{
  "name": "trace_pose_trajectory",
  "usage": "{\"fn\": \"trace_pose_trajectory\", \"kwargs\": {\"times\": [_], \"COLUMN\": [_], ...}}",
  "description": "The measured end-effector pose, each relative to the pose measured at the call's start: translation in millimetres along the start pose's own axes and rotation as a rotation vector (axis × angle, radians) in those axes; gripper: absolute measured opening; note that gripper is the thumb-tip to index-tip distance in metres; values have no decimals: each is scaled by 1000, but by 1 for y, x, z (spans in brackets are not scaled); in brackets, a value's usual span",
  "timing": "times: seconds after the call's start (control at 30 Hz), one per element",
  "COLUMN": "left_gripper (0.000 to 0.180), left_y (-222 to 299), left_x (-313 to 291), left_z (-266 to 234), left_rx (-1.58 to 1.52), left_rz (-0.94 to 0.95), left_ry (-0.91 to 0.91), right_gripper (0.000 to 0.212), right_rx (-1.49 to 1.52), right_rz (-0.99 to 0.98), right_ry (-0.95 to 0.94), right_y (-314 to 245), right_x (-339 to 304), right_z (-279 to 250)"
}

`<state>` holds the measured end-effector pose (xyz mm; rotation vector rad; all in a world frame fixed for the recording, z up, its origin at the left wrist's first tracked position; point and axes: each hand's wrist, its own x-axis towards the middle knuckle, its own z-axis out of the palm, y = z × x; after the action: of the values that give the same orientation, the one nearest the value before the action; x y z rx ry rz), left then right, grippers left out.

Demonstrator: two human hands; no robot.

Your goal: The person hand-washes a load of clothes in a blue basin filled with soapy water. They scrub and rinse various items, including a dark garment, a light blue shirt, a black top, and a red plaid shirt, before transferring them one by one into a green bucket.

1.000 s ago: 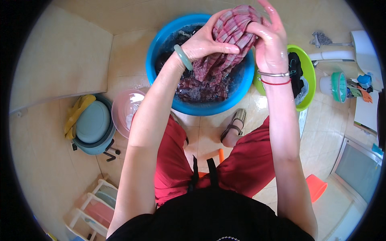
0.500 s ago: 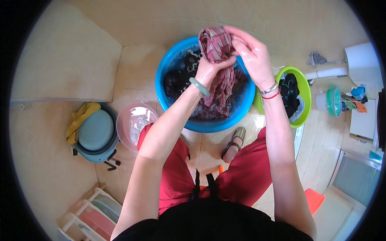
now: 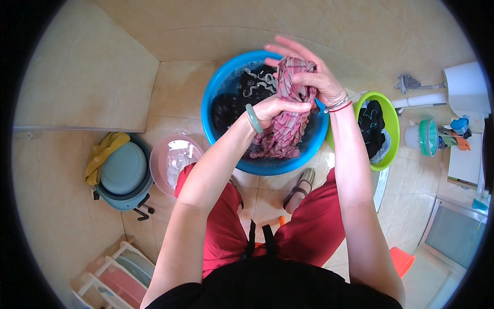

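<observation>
A wet pink-and-maroon plaid cloth (image 3: 282,135) hangs gathered over the blue basin (image 3: 207,121). My left hand (image 3: 272,110) is closed around its middle, with the thumb across the front. The bunched top sits between the thumb and palm of my right hand (image 3: 323,82); that hand's other fingers stretch out behind the cloth, a little blurred. Dark clothes (image 3: 226,108) and a pale twisted strip lie in the sudsy water below. The lower end of the plaid cloth hides part of the basin's inside.
Right of the basin stands a lime-green bucket (image 3: 393,131) with dark and light clothes. On the left are a pink basin (image 3: 156,167) and a grey-blue tub (image 3: 123,167) draped with a yellow cloth (image 3: 103,154). A rack (image 3: 95,283) and an orange-red container (image 3: 402,262) are nearer my body.
The plaid cloth has come lower and slightly right, its top no longer rolled open. My right hand has moved from beside the roll to around its top, with fingers spread behind it.
</observation>
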<state>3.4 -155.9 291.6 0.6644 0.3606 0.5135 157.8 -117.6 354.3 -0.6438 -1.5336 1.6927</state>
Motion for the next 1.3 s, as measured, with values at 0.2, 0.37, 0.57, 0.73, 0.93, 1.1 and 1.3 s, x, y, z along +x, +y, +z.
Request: {"fn": "trace_pose_trajectory", "kwargs": {"times": [0.2,0.37,0.57,0.73,0.93,1.1,1.3], "left_gripper": [56,40,35,36,38,35,77], "left_y": [0,-14,-20,-27,-27,-30,-46], "left_x": [6,17,25,23,20,20,9], "left_z": [16,7,-4,-4,4,7,-2], "left_rx": [430,822,1008,1133,1208,1195,1126], "left_rz": [183,372,451,272,160,65,178], "left_ry": [222,396,469,648,712,782,825], "right_gripper": [37,27,17,22,30,30,27], "right_rx": [-213,-295,-472,-589,-656,-638,-13], "right_rz": [8,-19,-83,-39,-37,19,-84], "right_ry": [22,184,438,579,686,760,909], "right_y": [-3,12,32,37,45,56,72], "right_x": [-5,-2,5,9,7,8,-5], "right_z": [15,25,37,42,41,37,11]}}
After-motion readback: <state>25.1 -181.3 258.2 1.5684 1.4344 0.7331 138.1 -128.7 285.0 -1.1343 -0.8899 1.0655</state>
